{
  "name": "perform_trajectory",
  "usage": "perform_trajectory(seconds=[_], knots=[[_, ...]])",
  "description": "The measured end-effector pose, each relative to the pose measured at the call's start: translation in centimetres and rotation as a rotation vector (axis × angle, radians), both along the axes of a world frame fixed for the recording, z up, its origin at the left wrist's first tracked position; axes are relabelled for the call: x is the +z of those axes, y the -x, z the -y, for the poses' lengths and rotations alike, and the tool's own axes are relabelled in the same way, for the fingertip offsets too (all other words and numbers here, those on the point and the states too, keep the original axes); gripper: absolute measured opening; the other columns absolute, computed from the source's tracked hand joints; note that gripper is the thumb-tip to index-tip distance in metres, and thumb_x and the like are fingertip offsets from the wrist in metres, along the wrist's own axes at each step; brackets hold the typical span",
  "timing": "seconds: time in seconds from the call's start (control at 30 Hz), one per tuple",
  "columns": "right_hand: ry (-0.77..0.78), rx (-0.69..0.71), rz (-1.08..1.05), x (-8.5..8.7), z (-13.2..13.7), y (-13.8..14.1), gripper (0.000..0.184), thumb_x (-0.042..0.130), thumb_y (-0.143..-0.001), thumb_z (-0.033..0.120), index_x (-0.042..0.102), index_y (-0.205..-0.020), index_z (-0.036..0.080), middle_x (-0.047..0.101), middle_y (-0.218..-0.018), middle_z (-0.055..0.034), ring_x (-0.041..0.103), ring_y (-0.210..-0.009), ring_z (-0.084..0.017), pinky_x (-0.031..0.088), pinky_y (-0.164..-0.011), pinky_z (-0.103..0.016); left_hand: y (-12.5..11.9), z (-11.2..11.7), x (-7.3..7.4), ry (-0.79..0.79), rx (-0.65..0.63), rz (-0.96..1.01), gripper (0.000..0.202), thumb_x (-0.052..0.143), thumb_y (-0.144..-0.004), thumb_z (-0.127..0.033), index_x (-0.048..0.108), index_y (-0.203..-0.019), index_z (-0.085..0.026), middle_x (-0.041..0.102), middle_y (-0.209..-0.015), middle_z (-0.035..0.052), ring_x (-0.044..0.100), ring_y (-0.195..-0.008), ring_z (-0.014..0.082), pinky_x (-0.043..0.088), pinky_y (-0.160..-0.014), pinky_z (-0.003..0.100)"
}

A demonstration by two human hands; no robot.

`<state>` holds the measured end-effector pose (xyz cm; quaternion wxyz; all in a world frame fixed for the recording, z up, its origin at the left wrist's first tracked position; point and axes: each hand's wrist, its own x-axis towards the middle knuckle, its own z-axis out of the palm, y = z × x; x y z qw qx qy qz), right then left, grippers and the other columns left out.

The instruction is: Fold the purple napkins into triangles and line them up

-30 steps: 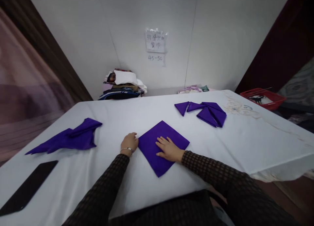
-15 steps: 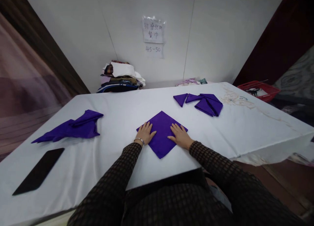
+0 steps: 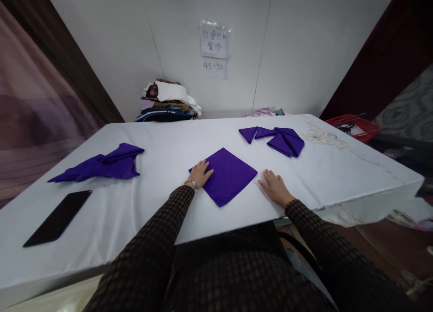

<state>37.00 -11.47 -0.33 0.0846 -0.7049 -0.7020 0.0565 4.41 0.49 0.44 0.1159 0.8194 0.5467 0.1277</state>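
Observation:
A purple cloth napkin (image 3: pixel 228 176) lies flat before me, its outline a diamond with one corner pointing at me. My left hand (image 3: pixel 200 173) rests on its left corner, fingers spread, a bracelet at the wrist. Just off the right corner is my right hand (image 3: pixel 275 186), palm down over the white tablecloth with fingers apart and nothing in them. Farther right, several folded purple napkins (image 3: pixel 284 140) lie close together in triangular shapes. A loose, crumpled heap of purple cloth (image 3: pixel 104 165) is on the left.
A dark flat rectangular slab (image 3: pixel 58 217) lies at the front left of the white-covered table (image 3: pixel 158 167). Folded clothes (image 3: pixel 171 102) are stacked at the back by the wall. A red basket (image 3: pixel 355 126) stands beyond the right end. Paper signs (image 3: pixel 214 43) hang on the wall.
My right hand has slid off the napkin's right corner, moving right onto the tablecloth. My left hand stays on the left corner. The view has shifted slightly.

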Motion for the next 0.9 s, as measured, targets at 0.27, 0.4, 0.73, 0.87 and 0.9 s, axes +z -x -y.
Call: perform_trajectory(seconds=[0.27, 0.4, 0.73, 0.87, 0.9], knots=[[-0.086, 0.264, -0.037, 1.1, -1.9, 2.6, 0.060, 0.031, -0.092, 0.049, 0.031, -0.141, 0.014, 0.028, -0.148, -0.0132, 0.016, -0.138, -0.026, 0.015, -0.109, -0.049, 0.8, 4.2, 0.6, -0.051, -0.141, 0.042, 0.047, 0.035, -0.091, -0.037, 0.044, -0.132, -0.016, 0.034, -0.146, 0.0087, 0.020, -0.138, 0.0234, 0.016, -0.113, 0.044], [0.014, 0.273, -0.016, 0.6, -2.6, 2.6, 0.057, 0.031, -0.092, 0.048, 0.037, -0.138, 0.015, 0.031, -0.147, -0.0121, 0.022, -0.137, -0.028, 0.017, -0.108, -0.052, 1.4, 4.9, -0.4, 0.029, -0.140, -0.023, 0.044, 0.036, -0.091, -0.033, 0.047, -0.131, -0.016, 0.036, -0.145, 0.0090, 0.024, -0.137, 0.0240, 0.018, -0.112, 0.045], [-0.096, 0.483, -0.160, 1.5, 0.3, 4.3, 0.045, 0.036, -0.092, 0.036, 0.048, -0.132, 0.021, 0.045, -0.139, -0.0077, 0.027, -0.135, -0.025, 0.020, -0.108, -0.050, 2.1, 8.5, -0.1, -0.110, -0.360, 0.263, 0.029, 0.049, -0.083, -0.025, 0.064, -0.108, -0.021, 0.062, -0.121, 0.0061, 0.047, -0.121, 0.0216, 0.036, -0.103, 0.046], [-0.076, 0.630, -0.247, 1.5, 0.4, 7.2, 0.039, 0.040, -0.090, 0.032, 0.055, -0.125, 0.022, 0.052, -0.133, -0.0060, 0.033, -0.132, -0.022, 0.021, -0.109, -0.048, 1.5, 9.8, 0.2, -0.127, -0.460, 0.235, 0.026, 0.053, -0.083, -0.030, 0.065, -0.106, -0.022, 0.063, -0.117, 0.0055, 0.051, -0.114, 0.0207, 0.038, -0.099, 0.042], [-0.079, 0.654, -0.264, 1.4, 0.3, 7.8, 0.039, 0.040, -0.090, 0.031, 0.056, -0.124, 0.021, 0.054, -0.131, -0.0061, 0.034, -0.132, -0.021, 0.022, -0.109, -0.047, 1.4, 9.8, 0.3, -0.133, -0.471, 0.225, 0.026, 0.053, -0.084, -0.030, 0.066, -0.105, -0.022, 0.063, -0.114, 0.0058, 0.052, -0.111, 0.0204, 0.039, -0.098, 0.040]])
